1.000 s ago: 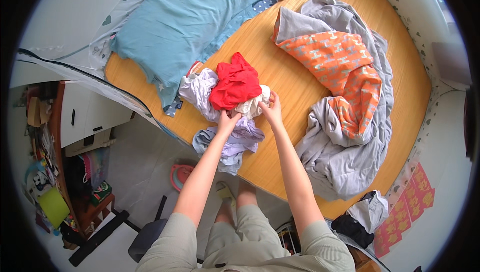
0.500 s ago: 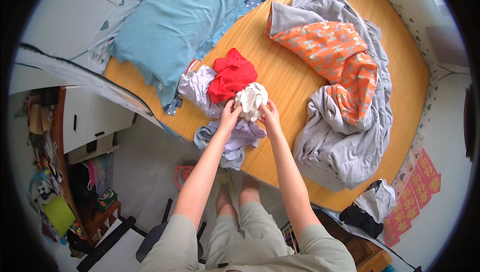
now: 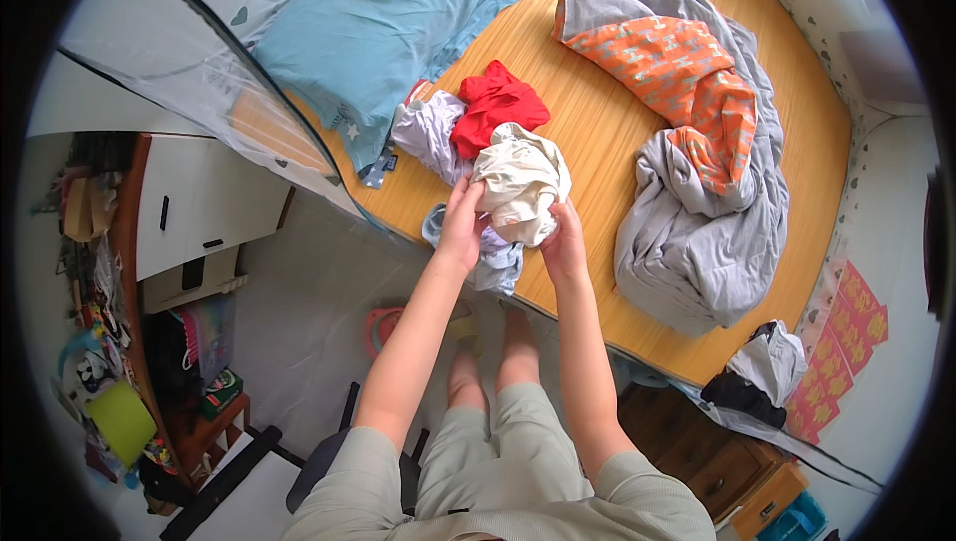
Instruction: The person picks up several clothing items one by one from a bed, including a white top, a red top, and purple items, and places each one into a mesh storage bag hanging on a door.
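A crumpled cream-white garment (image 3: 523,178) is bunched between my two hands, above the near edge of the wooden bed surface. My left hand (image 3: 464,220) grips its left side, with the fingers partly hidden by the folds. On the opposite side my right hand (image 3: 565,238) is closed on the cloth. Just beyond it lies a bright red garment (image 3: 501,103), touching a pale lavender garment (image 3: 428,135). Under and in front of the bundle, light blue and lilac clothing (image 3: 498,264) hangs at the bed's edge, partly covered by my hands.
A blue pillow (image 3: 398,18) with stars lies at the far left. To the right sits a grey blanket (image 3: 697,252) with an orange patterned side (image 3: 662,68). Black and white clothes (image 3: 762,372) rest at the near right corner. Mesh netting (image 3: 234,73) borders the left edge.
The cream-white garment has been lifted off the pile toward me and looks larger and looser. Both hands have come up with it. The whole view has shifted slightly.
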